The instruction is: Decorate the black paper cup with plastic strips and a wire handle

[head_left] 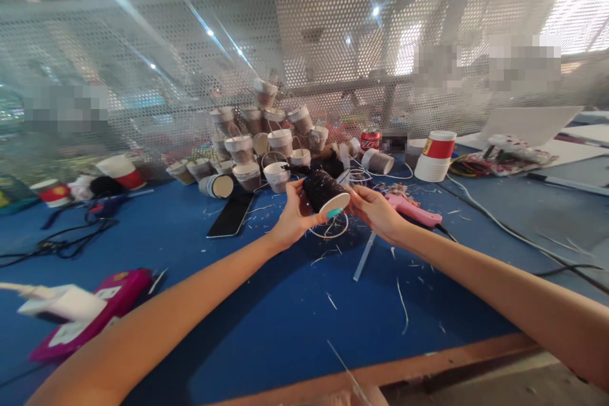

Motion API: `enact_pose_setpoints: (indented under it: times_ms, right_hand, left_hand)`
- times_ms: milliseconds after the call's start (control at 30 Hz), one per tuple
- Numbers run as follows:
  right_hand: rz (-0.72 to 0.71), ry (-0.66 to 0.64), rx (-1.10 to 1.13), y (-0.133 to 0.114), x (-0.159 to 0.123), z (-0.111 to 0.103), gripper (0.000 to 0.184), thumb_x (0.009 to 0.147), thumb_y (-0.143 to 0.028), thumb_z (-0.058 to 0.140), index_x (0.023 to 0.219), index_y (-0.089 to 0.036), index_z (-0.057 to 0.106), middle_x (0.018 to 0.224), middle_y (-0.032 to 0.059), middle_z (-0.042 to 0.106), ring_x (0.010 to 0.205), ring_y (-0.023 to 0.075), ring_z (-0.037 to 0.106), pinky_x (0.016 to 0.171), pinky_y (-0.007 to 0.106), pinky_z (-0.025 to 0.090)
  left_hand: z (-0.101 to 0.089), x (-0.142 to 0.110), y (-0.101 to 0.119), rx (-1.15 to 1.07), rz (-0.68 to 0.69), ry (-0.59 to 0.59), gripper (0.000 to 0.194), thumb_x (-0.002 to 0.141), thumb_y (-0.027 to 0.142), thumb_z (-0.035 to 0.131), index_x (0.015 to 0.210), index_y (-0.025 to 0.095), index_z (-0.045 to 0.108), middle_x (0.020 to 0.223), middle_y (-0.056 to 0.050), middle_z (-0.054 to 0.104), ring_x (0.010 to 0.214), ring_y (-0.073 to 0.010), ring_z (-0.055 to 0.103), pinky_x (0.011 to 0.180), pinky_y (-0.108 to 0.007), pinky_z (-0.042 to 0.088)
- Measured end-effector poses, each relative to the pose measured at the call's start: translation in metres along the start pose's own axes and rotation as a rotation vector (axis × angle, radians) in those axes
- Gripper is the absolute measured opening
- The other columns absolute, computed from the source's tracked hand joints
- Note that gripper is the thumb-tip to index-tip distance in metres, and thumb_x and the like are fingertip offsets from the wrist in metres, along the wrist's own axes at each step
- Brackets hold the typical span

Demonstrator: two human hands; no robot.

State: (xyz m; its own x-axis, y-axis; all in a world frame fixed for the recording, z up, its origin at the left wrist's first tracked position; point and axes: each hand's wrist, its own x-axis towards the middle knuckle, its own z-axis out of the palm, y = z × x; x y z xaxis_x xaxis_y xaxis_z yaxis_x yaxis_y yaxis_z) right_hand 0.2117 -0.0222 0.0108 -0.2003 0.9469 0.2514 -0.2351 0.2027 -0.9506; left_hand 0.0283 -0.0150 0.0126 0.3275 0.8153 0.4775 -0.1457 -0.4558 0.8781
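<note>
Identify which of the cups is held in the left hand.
The black-wrapped cup, pale round end towards the camera. Its dark covering and place in the left hand set it apart from the brown-and-white handled cups piled behind.

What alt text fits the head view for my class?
The left hand holds a black-wrapped cup, the right hand at its side, above a blue table. Small handled buckets are piled behind; a pink glue gun lies at right.

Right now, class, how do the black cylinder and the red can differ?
Colour: the black cylinder has dark sides and a pale end; the red can has light markings on red.
Pose: the cylinder is held tilted in the left hand; the can stands upright, untouched.
Both have rounded sides.
</note>
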Motion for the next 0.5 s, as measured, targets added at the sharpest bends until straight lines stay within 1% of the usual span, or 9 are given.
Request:
enact_pose_setpoints:
  times_ms: [67, 133, 167, 233, 300, 333, 400, 500]
  right_hand:
    - [0.055, 0.014, 0.094, -0.003, -0.001, 0.002, 0.042, 0.061, -0.055, 0.072, 0.059, -0.019, 0.050, 0.062, -0.0048, 0.048, 0.063, 0.0089, 0.049, 0.068, 0.025, 0.044]
    - [0.069, 0.028, 0.135, -0.006, -0.002, 0.004, 0.041, 0.058, -0.053, 0.076, 0.059, -0.019, 0.052, 0.064, -0.0047, 0.050, 0.064, 0.0088, 0.051, 0.071, 0.026, 0.046]
    - [0.066, 0.032, 0.140, -0.007, -0.003, 0.004, 0.040, 0.057, -0.052, 0.076, 0.059, -0.019, 0.053, 0.064, -0.0046, 0.051, 0.064, 0.0088, 0.051, 0.071, 0.026, 0.047]
    - [0.055, 0.037, 0.136, -0.007, -0.003, 0.004, 0.040, 0.057, -0.053, 0.076, 0.059, -0.020, 0.053, 0.064, -0.0044, 0.052, 0.064, 0.0091, 0.052, 0.072, 0.026, 0.048]
    - [0.048, 0.046, 0.123, -0.007, -0.003, 0.003, 0.040, 0.057, -0.053, 0.075, 0.059, -0.020, 0.053, 0.065, -0.0041, 0.054, 0.065, 0.0096, 0.054, 0.072, 0.026, 0.048]
    - [0.048, 0.053, 0.114, -0.006, -0.002, 0.002, 0.040, 0.057, -0.053, 0.075, 0.060, -0.020, 0.054, 0.066, -0.0039, 0.055, 0.066, 0.0098, 0.054, 0.072, 0.026, 0.048]
    - [0.049, 0.064, 0.087, -0.004, -0.001, 0.001, 0.040, 0.057, -0.054, 0.075, 0.062, -0.021, 0.055, 0.068, -0.0037, 0.056, 0.067, 0.0102, 0.055, 0.072, 0.026, 0.047]
    - [0.030, 0.080, 0.019, -0.001, 0.000, -0.002, 0.042, 0.056, -0.057, 0.074, 0.063, -0.021, 0.054, 0.068, -0.0034, 0.056, 0.068, 0.0106, 0.054, 0.071, 0.026, 0.046]
  left_hand:
    - [-0.002, 0.001, 0.000, -0.002, 0.003, -0.037, 0.092, 0.059, 0.032, 0.081, 0.129, 0.031, 0.021, 0.127, -0.009, 0.042, 0.122, -0.0279, 0.045, 0.103, -0.053, 0.036]
    - [-0.004, 0.003, 0.000, 0.014, 0.013, -0.093, 0.098, 0.061, 0.031, 0.079, 0.135, 0.035, 0.016, 0.134, -0.009, 0.041, 0.126, -0.0287, 0.042, 0.105, -0.054, 0.033]
    - [-0.006, 0.004, 0.001, 0.036, 0.017, -0.117, 0.096, 0.061, 0.031, 0.079, 0.136, 0.036, 0.019, 0.138, -0.008, 0.038, 0.129, -0.0291, 0.040, 0.106, -0.054, 0.031]
    - [-0.009, 0.006, 0.002, 0.111, 0.030, -0.136, 0.086, 0.061, 0.030, 0.078, 0.133, 0.034, 0.031, 0.142, -0.007, 0.034, 0.132, -0.0299, 0.035, 0.108, -0.053, 0.029]
    - [-0.012, 0.007, 0.002, 0.203, 0.040, -0.123, 0.078, 0.060, 0.027, 0.079, 0.128, 0.030, 0.040, 0.141, -0.008, 0.037, 0.131, -0.0302, 0.036, 0.108, -0.052, 0.030]
    - [-0.013, 0.008, 0.002, 0.240, 0.043, -0.111, 0.076, 0.060, 0.025, 0.079, 0.127, 0.028, 0.042, 0.138, -0.009, 0.040, 0.129, -0.0301, 0.038, 0.107, -0.052, 0.032]
    - [-0.015, 0.009, 0.002, 0.274, 0.045, -0.102, 0.076, 0.060, 0.021, 0.078, 0.127, 0.027, 0.042, 0.135, -0.010, 0.043, 0.125, -0.0291, 0.043, 0.104, -0.051, 0.037]
    - [-0.016, 0.009, -0.001, 0.260, 0.049, -0.126, 0.082, 0.059, 0.018, 0.077, 0.130, 0.030, 0.038, 0.139, -0.010, 0.039, 0.124, -0.0288, 0.045, 0.102, -0.050, 0.039]
